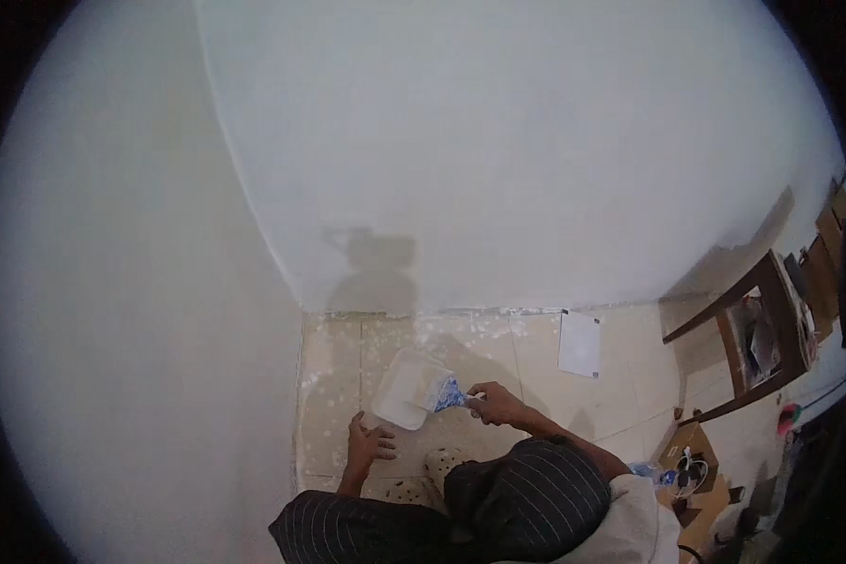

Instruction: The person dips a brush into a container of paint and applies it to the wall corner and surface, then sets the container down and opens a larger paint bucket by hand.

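My right hand grips the handle of a blue and white tool, which looks like a paint brush or scraper. The tool's head lies over the right side of a white plastic tray held low above or resting on the tiled floor; I cannot tell which. At the tray's lower left is my left hand, its fingers apart, close to the rim. Whether the fingers touch the tray is unclear. White spots mark the beige floor tiles around the tray.
White walls meet at a corner ahead. A white sheet or panel with dark corners lies on the floor near the wall. To the right stand a brown wooden stool or small table and a cardboard box with cables.
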`<state>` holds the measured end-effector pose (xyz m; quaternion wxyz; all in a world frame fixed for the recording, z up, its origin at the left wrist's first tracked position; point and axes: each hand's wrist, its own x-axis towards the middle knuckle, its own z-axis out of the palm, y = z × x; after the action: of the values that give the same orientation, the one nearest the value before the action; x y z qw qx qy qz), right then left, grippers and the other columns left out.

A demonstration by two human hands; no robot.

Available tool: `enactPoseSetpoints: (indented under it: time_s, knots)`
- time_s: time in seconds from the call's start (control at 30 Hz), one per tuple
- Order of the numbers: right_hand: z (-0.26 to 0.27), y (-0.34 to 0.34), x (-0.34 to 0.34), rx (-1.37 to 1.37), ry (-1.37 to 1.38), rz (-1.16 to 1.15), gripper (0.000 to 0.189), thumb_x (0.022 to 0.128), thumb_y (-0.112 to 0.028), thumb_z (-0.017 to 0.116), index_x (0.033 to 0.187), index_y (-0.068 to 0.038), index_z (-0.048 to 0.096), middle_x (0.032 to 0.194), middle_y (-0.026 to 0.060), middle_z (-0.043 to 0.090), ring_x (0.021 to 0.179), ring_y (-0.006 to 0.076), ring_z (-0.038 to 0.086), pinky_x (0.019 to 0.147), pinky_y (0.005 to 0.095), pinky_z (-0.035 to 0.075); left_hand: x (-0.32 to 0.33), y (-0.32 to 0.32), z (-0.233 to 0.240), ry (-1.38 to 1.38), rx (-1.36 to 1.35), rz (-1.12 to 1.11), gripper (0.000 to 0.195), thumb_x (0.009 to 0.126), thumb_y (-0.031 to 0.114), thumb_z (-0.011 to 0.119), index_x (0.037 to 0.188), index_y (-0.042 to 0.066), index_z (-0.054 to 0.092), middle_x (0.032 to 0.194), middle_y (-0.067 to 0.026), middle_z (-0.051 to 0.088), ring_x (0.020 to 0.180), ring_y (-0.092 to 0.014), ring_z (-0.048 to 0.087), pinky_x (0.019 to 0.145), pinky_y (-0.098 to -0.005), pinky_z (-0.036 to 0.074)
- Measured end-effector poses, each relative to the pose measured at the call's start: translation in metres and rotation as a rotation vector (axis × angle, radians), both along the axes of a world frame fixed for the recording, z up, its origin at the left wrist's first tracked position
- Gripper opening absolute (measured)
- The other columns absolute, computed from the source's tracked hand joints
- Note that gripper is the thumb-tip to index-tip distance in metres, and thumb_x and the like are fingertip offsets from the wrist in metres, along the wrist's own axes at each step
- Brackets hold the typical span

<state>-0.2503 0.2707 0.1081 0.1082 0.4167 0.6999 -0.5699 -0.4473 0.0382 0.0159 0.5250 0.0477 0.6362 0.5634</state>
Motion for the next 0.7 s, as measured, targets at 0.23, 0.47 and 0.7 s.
enactPoseSetpoints:
  time_s: [0.23, 0.47, 0.7]
  knots:
    - [-0.007, -0.014, 0.005, -0.153, 0.075, -0.151, 0.034, 0.093, -0.026, 0.059, 0.112, 0.002, 0.057, 0.071, 0.0064, 0.062, 0.048, 0.0101, 0.051, 0.039, 0.0262, 0.036, -0.026, 0.001, 0.005, -0.058, 0.026, 0.050, 0.068, 0.095, 0.013, 0.052, 0.146, 0.009, 0.008, 0.093, -0.0248, 0.061, 0.069, -0.030, 0.066, 0.055, -0.0452, 0.060]
    - [0.014, -0.020, 0.005, 0.095, 0.072, -0.032, 0.033, 0.094, -0.028, 0.058, 0.107, 0.003, 0.058, 0.071, 0.0093, 0.063, 0.053, 0.0131, 0.056, 0.048, 0.0293, 0.046, -0.018, 0.033, 0.006, -0.097, 0.014, 0.001, 0.060, 0.098, 0.016, 0.046, 0.148, 0.012, 0.012, 0.099, -0.0253, 0.061, 0.072, -0.034, 0.067, 0.056, -0.0489, 0.061]
    - [0.031, -0.020, 0.015, 0.341, 0.135, 0.032, 0.032, 0.094, -0.026, 0.058, 0.107, 0.003, 0.058, 0.070, 0.0104, 0.062, 0.053, 0.0162, 0.056, 0.050, 0.0316, 0.046, -0.005, 0.050, -0.023, -0.068, 0.113, -0.143, 0.049, 0.100, 0.015, 0.042, 0.144, 0.004, 0.024, 0.092, -0.0204, 0.064, 0.075, -0.033, 0.067, 0.063, -0.0480, 0.062]
